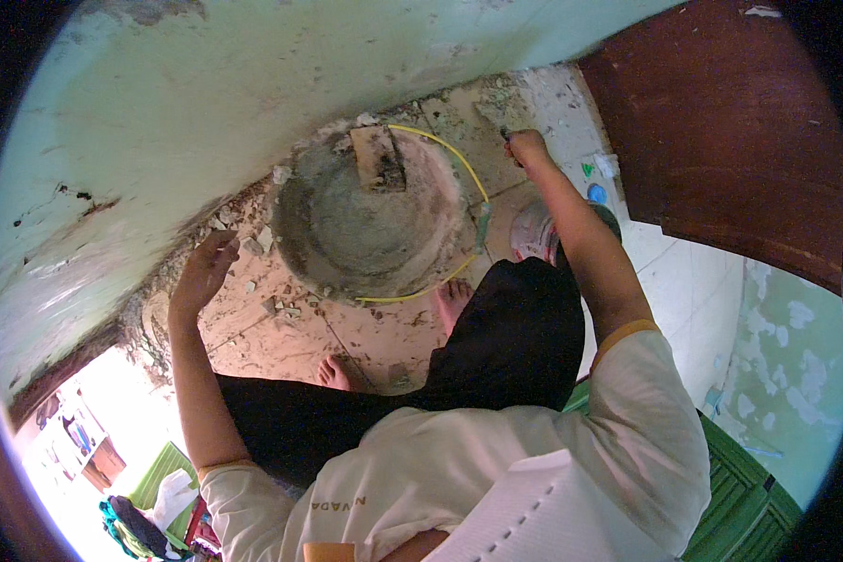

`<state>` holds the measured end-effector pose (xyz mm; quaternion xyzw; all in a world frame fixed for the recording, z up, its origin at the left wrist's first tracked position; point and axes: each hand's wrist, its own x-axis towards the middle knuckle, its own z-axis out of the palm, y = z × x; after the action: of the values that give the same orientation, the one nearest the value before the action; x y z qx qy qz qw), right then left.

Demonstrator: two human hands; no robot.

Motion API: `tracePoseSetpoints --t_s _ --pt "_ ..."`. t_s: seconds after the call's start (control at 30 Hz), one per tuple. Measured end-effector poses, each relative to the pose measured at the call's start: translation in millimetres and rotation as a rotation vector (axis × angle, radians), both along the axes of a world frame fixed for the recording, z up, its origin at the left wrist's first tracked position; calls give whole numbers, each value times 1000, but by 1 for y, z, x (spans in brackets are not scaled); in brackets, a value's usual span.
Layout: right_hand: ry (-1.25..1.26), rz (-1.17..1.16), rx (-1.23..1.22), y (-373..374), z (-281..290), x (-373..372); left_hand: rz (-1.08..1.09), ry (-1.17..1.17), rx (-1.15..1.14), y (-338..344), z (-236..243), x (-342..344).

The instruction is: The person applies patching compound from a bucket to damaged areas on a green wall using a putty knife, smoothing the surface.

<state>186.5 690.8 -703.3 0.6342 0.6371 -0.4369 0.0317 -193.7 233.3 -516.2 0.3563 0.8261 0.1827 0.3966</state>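
Observation:
My right hand (526, 150) is closed around the dark handle of a trowel (493, 114), whose grey blade is low over the debris by the wall, beyond the basin. My left hand (203, 269) is held out on the left, fingers extended, near the wall's foot, with nothing visible in it. Between my hands stands a wide round basin (295, 253) coated with grey mortar. A worn wooden board (377, 159) leans inside its far edge. Along the basin's right side curves a yellow hose-like strip (464, 164).
Broken plaster pieces (258, 244) lie along the pale green wall (187, 103). A bucket (534, 232) stands by my right knee, partly under my forearm. A blue cap (597, 193) lies near the brown wooden panel (712, 131). My bare feet are on the tiled floor near the basin.

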Motion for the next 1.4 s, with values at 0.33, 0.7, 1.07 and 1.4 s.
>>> tracePoseSetpoints --t_s 0.33,0.7,1.07,1.4 --pt "-62 355 463 -14 -11 -18 2 -16 -54 3 -10 -5" --pt "-62 85 352 2 -16 -25 46 -60 -9 -2 -23 -7" --pt "-127 404 311 6 -22 -2 -12 -57 -11 4 -25 -12" --pt "13 178 297 -3 -53 -26 -64 28 -74 1 -17 -10"
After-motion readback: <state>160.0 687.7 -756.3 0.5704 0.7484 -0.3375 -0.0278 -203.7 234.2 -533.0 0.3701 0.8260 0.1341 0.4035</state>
